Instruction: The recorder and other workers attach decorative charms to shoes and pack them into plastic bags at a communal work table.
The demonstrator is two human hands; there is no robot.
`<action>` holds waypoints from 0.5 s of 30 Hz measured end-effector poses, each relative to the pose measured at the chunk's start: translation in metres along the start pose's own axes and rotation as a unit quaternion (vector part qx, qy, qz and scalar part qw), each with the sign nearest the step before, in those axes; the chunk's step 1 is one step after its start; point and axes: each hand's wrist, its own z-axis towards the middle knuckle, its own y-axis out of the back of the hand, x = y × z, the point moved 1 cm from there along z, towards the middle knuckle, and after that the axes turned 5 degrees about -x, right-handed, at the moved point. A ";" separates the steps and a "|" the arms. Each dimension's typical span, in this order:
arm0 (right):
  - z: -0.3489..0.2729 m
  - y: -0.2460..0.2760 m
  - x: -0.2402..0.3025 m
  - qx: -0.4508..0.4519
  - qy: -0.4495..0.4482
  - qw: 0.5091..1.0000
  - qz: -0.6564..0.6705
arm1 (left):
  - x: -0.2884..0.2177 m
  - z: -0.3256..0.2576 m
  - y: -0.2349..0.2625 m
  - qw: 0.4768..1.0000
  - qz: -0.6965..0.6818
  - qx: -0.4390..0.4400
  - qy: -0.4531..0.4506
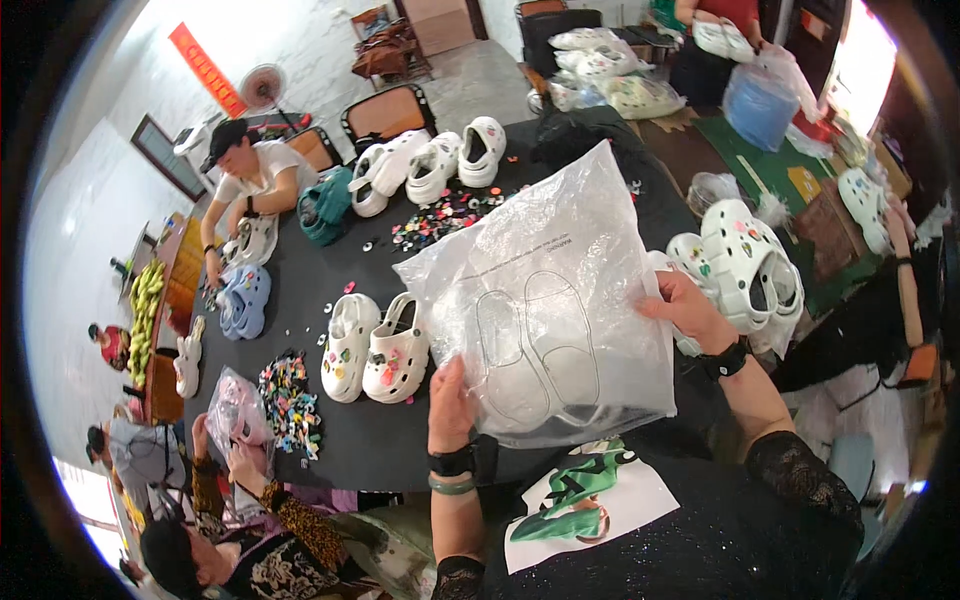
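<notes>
Clogs lay all over the black desk [400, 440] in front of me: a white pair with charms [375, 348] sat just left of the plastic bag [545, 300] I held, three more white clogs [430, 165] stood in a row at the far side, and a pale blue pair [243, 300] rested near a seated person in a white shirt [258, 170]. Loose coloured charms [440, 215] were scattered between the far row and my bag, and a second heap of charms [290, 400] lay at the near left edge, beside another person's hands working a pinkish bag [235, 410]. To my right, a stack of decorated white clogs [745, 265] stood just behind my right hand.

My bag blocked much of the desk behind it. Through the cloudy film I could only make out the outlines of a white pair of clogs inside [535, 350]; their details were blurred. Bags and a blue bucket [758, 105] at the far end were small and bent by the lens.

My left hand [450, 400] was closed on the bag's lower left edge, thumb over the film. My right hand [690, 310] pinched its right edge, fingers curled behind it. The bag hung upright between them, over the near edge of the desk, hands well apart.
</notes>
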 end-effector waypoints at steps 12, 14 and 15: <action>-0.032 -0.008 -0.026 -0.166 -0.014 0.986 0.011 | -0.015 -0.010 -0.005 0.978 0.193 -0.032 -0.076; -0.035 -0.007 -0.019 -0.134 -0.010 0.990 0.052 | -0.022 -0.016 -0.007 0.972 0.211 -0.029 -0.104; -0.036 -0.007 -0.014 -0.081 0.067 0.985 -0.137 | -0.028 -0.021 -0.008 0.922 0.353 0.025 -0.157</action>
